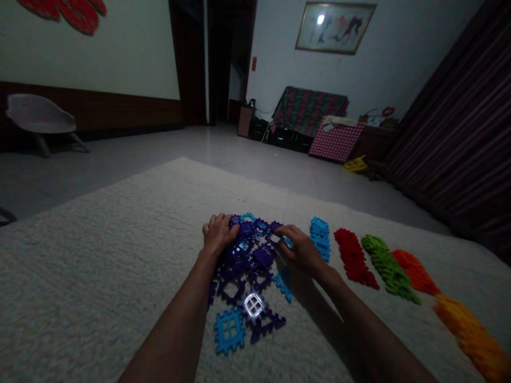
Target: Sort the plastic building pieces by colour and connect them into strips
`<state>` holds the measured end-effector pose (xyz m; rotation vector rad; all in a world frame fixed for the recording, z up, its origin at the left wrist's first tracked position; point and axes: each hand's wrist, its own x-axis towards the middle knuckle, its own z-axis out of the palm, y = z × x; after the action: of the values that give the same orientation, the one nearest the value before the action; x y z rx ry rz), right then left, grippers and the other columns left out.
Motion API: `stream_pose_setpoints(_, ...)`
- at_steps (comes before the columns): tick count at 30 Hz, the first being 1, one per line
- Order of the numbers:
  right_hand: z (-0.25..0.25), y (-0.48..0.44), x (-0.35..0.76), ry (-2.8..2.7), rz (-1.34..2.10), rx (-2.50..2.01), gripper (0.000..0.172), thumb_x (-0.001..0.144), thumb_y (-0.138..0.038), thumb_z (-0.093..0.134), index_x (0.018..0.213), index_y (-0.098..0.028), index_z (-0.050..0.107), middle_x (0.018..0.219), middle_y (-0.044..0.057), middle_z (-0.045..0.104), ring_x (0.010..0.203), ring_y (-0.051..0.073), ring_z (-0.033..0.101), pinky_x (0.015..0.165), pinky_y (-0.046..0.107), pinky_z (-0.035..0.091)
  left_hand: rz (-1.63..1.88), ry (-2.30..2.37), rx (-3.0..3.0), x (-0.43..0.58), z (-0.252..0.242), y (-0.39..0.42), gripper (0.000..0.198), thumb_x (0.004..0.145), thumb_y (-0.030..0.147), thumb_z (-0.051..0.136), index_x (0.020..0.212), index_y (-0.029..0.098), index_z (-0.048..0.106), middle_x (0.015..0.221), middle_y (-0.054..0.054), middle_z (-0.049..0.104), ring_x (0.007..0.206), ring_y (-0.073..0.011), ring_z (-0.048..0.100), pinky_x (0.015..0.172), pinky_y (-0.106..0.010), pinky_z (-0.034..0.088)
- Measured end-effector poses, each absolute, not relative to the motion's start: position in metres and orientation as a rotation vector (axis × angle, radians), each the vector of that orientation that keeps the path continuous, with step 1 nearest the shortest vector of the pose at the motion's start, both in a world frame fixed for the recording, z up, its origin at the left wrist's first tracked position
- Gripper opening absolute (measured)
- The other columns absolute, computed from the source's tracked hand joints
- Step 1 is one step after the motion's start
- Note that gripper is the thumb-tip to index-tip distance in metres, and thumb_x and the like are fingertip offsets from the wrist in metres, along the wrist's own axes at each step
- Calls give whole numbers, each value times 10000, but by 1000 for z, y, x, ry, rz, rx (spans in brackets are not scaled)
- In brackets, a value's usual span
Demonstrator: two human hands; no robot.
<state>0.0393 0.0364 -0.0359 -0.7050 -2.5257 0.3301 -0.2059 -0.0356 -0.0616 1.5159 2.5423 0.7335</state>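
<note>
A heap of dark purple interlocking plastic tiles (263, 256) with toothed edges lies on the pale mat in front of me, with a few light blue tiles mixed in. My left hand (218, 233) rests against the heap's far left edge, thumb spread from the curled fingers. At the heap's right side, my right hand (297, 246) has its thumb and fingers at the edge of a purple tile (275, 227), which it seems to grip. Nearest to me are a light blue window-shaped tile (229, 331), a shiny tile with a pale window (254, 305) and a purple triangular tile (268, 324).
To the right lie rows of tiles: light blue (320, 239), red (355, 258), green (390, 268), orange-red (415, 271) and yellow-orange (471, 335). The mat (120, 239) covers the near floor. A small chair (42, 114) stands left; a cloth-covered piece of furniture (309, 111) is against the back wall.
</note>
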Motion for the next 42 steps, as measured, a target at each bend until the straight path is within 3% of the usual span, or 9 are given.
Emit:
stream_pose_setpoints(7,-8,88,-70,-2696,187,-1244,380,859,-225,576,1228,-184,659,1269,134,639,1178,259,581,1020,385,422,730,2507,1491,-205,-59,-35,311,861,395,490,1060,304,711,1298,-13,628,1247,-289,461,1006,-475,372)
stream_pose_setpoints(11,-12,103,-101,-2733,248,-1394,271,729,-206,708,995,-216,757,1038,106,737,1015,284,657,892,395,488,757,2498,1457,-202,-59,-34,317,852,374,488,1063,296,711,1267,-17,647,1240,-285,461,1002,-473,360)
stream_pose_setpoints(14,-20,108,-105,-2723,267,-1360,179,666,-162,736,832,-225,764,885,72,745,917,254,673,835,353,492,778,2504,1437,-201,-57,-35,334,848,367,487,1089,287,704,1282,-25,642,1250,-282,454,1007,-470,349)
stream_pose_setpoints(19,-18,107,-91,-2519,198,-1215,221,812,-208,589,1002,-179,698,1020,87,708,919,188,643,839,300,477,783,2502,1420,-199,-54,-36,328,853,371,484,1076,277,706,1298,-33,639,1271,-290,445,1016,-486,338)
stream_pose_setpoints(24,-16,83,-33,-2180,261,-823,66,787,-230,570,813,-185,611,785,37,646,688,157,592,679,274,474,815,2464,1441,-197,-55,-35,344,859,383,503,1123,270,692,1280,-51,658,1303,-288,446,1054,-487,312)
stream_pose_setpoints(30,-44,22,73,-2289,270,-656,23,817,-206,553,812,-205,575,794,39,620,730,174,585,671,286,464,824,2463,1482,-193,-55,-32,372,853,386,513,1158,261,686,1268,-69,665,1255,-262,510,1041,-450,348)
stream_pose_setpoints(37,-54,-14,124,-2436,391,-851,132,881,-173,438,898,-228,556,887,57,606,810,190,581,749,319,476,783,2494,1506,-193,-57,-28,368,855,388,502,1145,272,698,1289,-69,652,1255,-274,513,1032,-459,367)
stream_pose_setpoints(42,-51,-25,120,-2370,404,-1085,326,808,-248,507,1122,-261,590,1034,77,645,894,230,614,756,345,501,752,2517,1517,-192,-60,-26,373,852,380,511,1165,282,688,1288,-65,651,1245,-267,517,1029,-453,374)
